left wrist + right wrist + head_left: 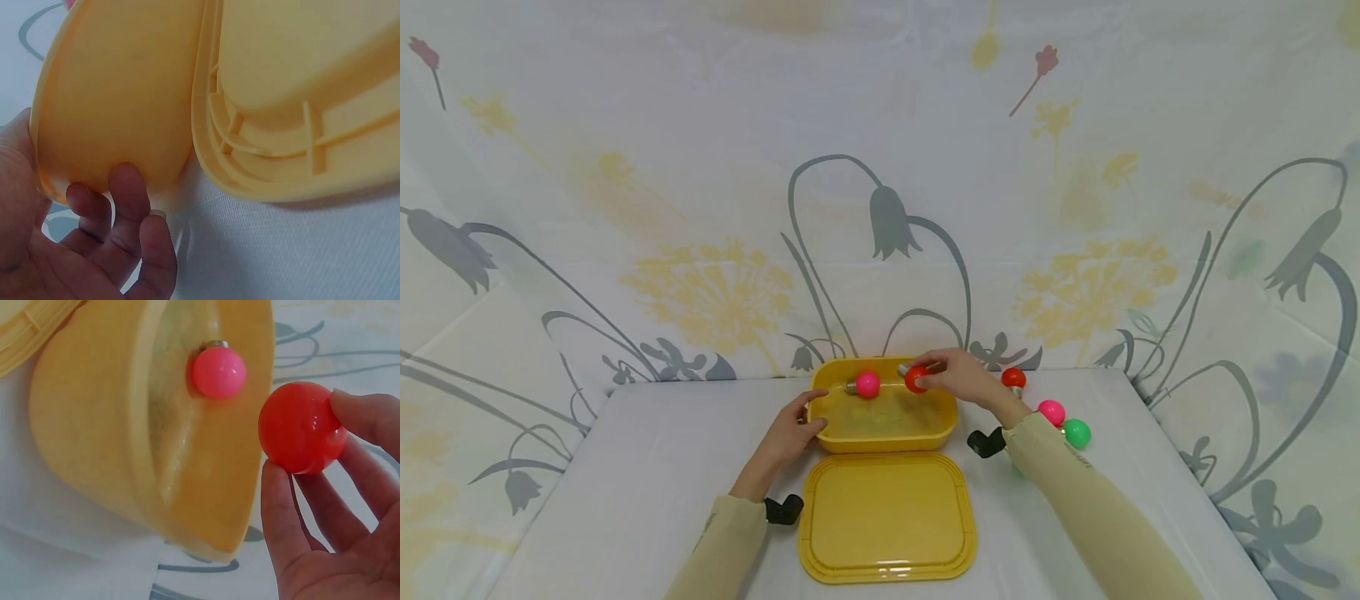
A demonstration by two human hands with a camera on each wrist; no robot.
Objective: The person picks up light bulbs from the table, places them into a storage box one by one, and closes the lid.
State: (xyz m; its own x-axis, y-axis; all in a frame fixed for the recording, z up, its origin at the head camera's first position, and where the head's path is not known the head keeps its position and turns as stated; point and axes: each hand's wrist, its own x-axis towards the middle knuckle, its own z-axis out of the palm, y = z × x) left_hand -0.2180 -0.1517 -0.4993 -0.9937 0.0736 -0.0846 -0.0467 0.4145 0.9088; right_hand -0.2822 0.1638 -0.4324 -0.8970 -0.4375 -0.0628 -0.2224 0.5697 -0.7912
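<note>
A yellow plastic box [880, 444] stands at the back of the table, with a pink light bulb [868, 384] lying inside near its far wall. My right hand [958, 379] pinches a red light bulb [302, 427] by its round part between thumb and fingers, over the box's right half. Its metal base points up and left in the head view. My left hand [792, 429] holds the box's left end; in the left wrist view its fingertips [129, 187] touch the outer wall.
The yellow lid [887, 518] lies flat just in front of the box. To the right are a second red bulb [1013, 378], a pink bulb [1052, 412] and a green bulb [1077, 433]. Something green shows partly under my right forearm. A flowered cloth [880, 292] hangs behind.
</note>
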